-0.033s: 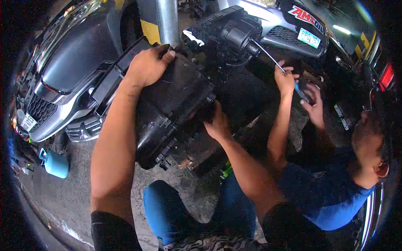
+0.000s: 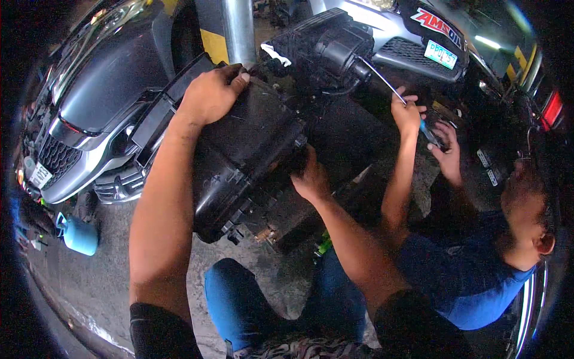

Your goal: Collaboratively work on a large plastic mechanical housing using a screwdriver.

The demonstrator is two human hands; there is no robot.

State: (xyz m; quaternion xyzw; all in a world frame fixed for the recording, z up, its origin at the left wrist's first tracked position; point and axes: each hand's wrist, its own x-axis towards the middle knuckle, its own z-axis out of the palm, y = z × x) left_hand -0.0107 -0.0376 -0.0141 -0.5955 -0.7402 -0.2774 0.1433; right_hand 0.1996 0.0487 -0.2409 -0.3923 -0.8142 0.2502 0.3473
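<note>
A large black plastic housing (image 2: 245, 131), like a car's air-conditioning case, is tilted in front of my knees. My left hand (image 2: 209, 96) is closed over its far left edge, thumb on top. At its near right side is my right hand (image 2: 311, 176), fingers curled in against the dark underside, where their tips are hidden. Beyond stands a second black unit with a round blower motor housing (image 2: 341, 51). A co-worker's hands (image 2: 408, 113) hold a long screwdriver (image 2: 382, 79) with a blue and black handle, its tip against that blower unit.
The co-worker in a blue shirt (image 2: 472, 269) crouches close on my right. A metal post (image 2: 239, 30) rises behind the housing. Car bumpers (image 2: 113, 173) lie to the left, and another car's front (image 2: 412, 42) is at the back. A light blue gas cylinder (image 2: 79, 234) stands on the concrete floor.
</note>
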